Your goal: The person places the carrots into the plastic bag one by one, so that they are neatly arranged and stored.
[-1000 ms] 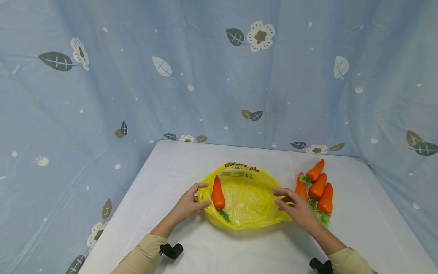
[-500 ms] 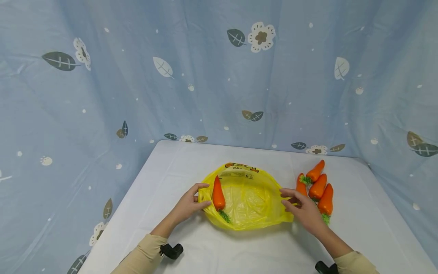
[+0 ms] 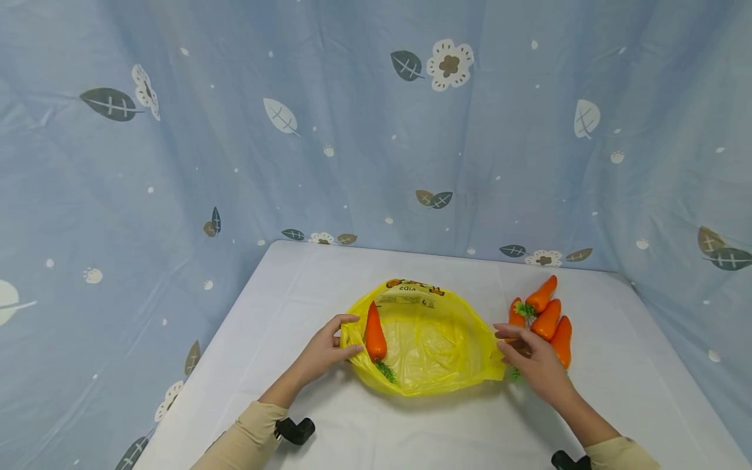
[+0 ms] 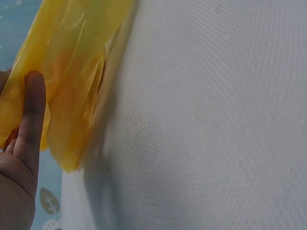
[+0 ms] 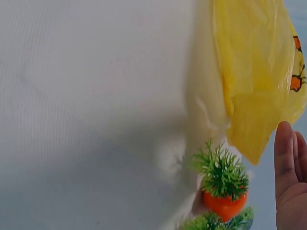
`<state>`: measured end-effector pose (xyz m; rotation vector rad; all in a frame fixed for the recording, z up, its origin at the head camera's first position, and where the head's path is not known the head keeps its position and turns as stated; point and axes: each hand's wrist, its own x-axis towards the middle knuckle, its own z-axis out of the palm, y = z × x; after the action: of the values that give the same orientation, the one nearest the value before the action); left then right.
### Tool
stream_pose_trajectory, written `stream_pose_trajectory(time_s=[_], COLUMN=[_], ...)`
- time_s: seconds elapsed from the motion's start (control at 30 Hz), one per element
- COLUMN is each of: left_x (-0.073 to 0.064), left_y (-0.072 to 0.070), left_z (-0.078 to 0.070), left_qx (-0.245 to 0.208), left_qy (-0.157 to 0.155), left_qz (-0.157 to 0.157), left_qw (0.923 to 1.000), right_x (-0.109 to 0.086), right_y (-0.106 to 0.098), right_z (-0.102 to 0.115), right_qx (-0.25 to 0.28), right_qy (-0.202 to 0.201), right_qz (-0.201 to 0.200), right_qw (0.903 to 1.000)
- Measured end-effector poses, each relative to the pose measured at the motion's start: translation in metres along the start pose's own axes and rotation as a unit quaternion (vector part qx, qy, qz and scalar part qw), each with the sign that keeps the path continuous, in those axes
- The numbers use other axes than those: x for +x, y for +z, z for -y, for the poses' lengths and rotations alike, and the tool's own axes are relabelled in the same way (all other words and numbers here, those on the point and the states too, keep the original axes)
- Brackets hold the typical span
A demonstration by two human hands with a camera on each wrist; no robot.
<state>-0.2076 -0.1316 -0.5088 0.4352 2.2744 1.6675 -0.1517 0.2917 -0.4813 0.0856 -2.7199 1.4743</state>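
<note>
Left hand (image 3: 323, 347) is gripping a yellow bag (image 3: 431, 339); right hand (image 3: 536, 363), fingers spread, is hovering nearer the bench's (image 3: 628, 382) right edge.

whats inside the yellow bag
One orange carrot with a green leafy top shows at the left end of the yellow bag; no other item is visible inside. Anything tucked behind the near rim or under the folds is covered, so I can't tell.
</note>
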Motion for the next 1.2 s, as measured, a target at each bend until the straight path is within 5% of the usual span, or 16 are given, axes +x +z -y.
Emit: stream_pose_trajectory(time_s=[0.43, 1.2], left_x=[-0.002, -0.003], left_y=[-0.001, 0.002], left_z=[0.001, -0.004], left_qx=[0.000, -0.010], left_qy=[-0.005, -0.002], left_qz=[-0.001, 0.000], left_qw=[1.0000, 0.9999], right_x=[-0.002, -0.003], right_y=[-0.019, -0.048], right_z=[-0.010, -0.031], right_qx=[-0.080, -0.099], right_qy=[-0.016, 0.003], right_qz=[-0.049, -0.082], right_qw=[0.9954, 0.9918])
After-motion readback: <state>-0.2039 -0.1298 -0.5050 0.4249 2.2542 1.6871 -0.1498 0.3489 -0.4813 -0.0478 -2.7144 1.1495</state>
